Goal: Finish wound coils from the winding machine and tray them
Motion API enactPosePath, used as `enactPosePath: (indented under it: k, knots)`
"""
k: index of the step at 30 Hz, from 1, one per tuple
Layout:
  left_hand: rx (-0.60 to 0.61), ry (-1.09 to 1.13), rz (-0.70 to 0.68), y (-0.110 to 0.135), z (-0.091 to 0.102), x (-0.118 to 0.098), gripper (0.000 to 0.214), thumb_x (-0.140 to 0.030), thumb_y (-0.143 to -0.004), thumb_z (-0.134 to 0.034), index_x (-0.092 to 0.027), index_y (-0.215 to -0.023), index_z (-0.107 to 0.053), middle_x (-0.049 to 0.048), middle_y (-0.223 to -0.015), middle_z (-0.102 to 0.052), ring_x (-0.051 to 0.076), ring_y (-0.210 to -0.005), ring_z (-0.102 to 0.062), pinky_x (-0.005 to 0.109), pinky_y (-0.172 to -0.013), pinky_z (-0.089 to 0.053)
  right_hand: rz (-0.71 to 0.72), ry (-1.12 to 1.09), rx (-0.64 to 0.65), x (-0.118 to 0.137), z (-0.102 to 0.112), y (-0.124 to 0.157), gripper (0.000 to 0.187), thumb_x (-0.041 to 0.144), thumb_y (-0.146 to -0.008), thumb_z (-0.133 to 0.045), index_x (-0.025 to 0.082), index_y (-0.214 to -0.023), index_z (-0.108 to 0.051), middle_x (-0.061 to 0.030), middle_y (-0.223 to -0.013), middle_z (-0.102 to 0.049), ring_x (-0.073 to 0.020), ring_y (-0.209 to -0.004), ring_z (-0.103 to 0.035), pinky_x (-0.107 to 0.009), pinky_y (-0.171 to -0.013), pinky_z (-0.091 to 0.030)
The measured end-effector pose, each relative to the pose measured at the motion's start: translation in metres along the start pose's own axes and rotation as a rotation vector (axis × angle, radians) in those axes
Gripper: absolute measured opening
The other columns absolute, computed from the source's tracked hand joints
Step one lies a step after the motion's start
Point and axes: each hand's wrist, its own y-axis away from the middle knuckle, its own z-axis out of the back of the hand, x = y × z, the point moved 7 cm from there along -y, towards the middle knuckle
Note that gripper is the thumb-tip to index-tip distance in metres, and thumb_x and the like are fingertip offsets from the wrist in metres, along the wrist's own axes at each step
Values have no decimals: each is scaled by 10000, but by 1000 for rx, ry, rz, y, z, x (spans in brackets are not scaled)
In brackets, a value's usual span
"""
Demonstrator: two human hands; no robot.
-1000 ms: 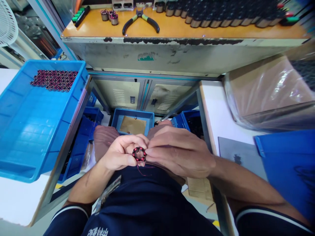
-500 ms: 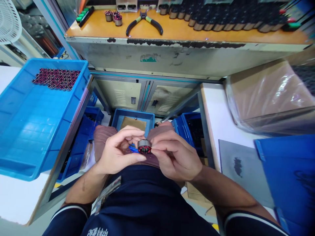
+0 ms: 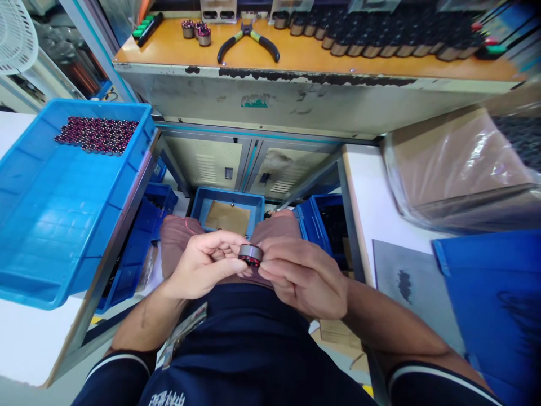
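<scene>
Between my two hands, above my lap, is a small motor stator (image 3: 250,255), a grey metal ring with red and black windings on its lower side. My left hand (image 3: 207,264) is closed on its left edge, the thumb in front and the fingers curled behind. Closed on the right edge, my right hand (image 3: 302,274) pinches it between thumb and fingertips. The fingertips behind the stator are partly hidden.
Left stands a blue tray (image 3: 46,214) with rows of similar stators (image 3: 97,135). Cutting pliers (image 3: 248,42), a few stators (image 3: 196,32) and many dark cylindrical parts (image 3: 372,34) rest on the orange shelf (image 3: 181,53). A lower blue bin (image 3: 228,194) is beyond my knees. Right is a plastic-wrapped box (image 3: 460,169).
The stator has shifted slightly right and tilted a little. My left fingers have closed in around it. A blue object that showed beneath the hands is out of sight now.
</scene>
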Motion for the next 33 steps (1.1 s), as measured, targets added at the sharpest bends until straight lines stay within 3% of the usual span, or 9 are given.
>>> enactPosePath:
  k: [10, 16, 19, 22, 24, 26, 28, 30, 33]
  knots:
    - [-46, 51, -75, -7, -4, -6, 257, -155, -785, -767, -216, -1033, -732, 23, -838, -764, 108, -710, -720, 180, -680, -577, -130, -14, -48, -10, -4, 3, 61, 88, -879, -603, 147, -880, -617, -63, -777, -679, -137, -664, -657, -244, -595, -558]
    - [8, 36, -210, -6, -2, -12, 417, -163, -753, -786, -253, -1151, -699, 76, -1107, -701, 153, -815, -713, 270, -738, -600, -209, -59, -69, -14, -6, 2, 119, 65, -867, -594, 173, -916, -606, -47, -800, -659, -133, -687, -646, -255, -618, -558]
    - [45, 19, -284, -5, -2, -18, 312, -163, -767, -770, -239, -1067, -726, 86, -1173, -669, 171, -894, -701, 304, -782, -597, -285, -129, -77, -17, -8, 3, 132, 42, -857, -594, 167, -898, -605, -43, -797, -643, -125, -704, -638, -246, -628, -550]
    - [42, -12, -345, -4, 0, -22, 123, -189, -760, -784, -190, -869, -726, 99, -1108, -704, 209, -963, -700, 361, -865, -577, -325, -200, -94, -17, -9, 3, 134, 32, -853, -592, 163, -883, -602, -42, -791, -624, -121, -709, -626, -237, -627, -544]
    - [46, 8, -376, -2, 0, -23, 118, -210, -747, -799, -181, -786, -691, 89, -1033, -730, 257, -1019, -703, 439, -926, -553, -309, -225, -101, -16, -10, 4, 111, 57, -868, -583, 165, -886, -597, -40, -785, -619, -121, -700, -626, -243, -630, -551]
    - [55, 68, -385, -1, 0, -22, 157, -237, -737, -811, -201, -827, -687, 66, -970, -749, 287, -1067, -697, 502, -972, -522, -247, -201, -99, -11, -10, 4, 77, 93, -894, -575, 167, -898, -594, -41, -785, -629, -120, -685, -635, -239, -620, -559]
    - [41, 133, -324, -2, 0, -18, 304, -306, -722, -827, -235, -988, -696, 63, -1005, -753, 287, -1116, -677, 503, -1004, -500, -168, -120, -104, -6, -10, 5, 57, 124, -918, -568, 170, -906, -598, -47, -795, -653, -125, -682, -656, -235, -600, -565]
    - [39, 155, -180, -3, -2, -9, 462, -407, -726, -816, -223, -1127, -677, 88, -1068, -738, 256, -1100, -678, 412, -972, -523, -108, -48, -110, -1, -7, 6, 61, 146, -933, -567, 180, -906, -609, -48, -803, -671, -139, -709, -683, -241, -594, -577]
    - [118, 143, 50, -2, -10, 2, 444, -475, -783, -751, -152, -1083, -692, 86, -922, -730, 169, -837, -708, 264, -770, -555, -94, -25, -48, 1, -5, 4, 90, 187, -950, -572, 188, -877, -626, -37, -777, -677, -147, -719, -694, -254, -606, -585]
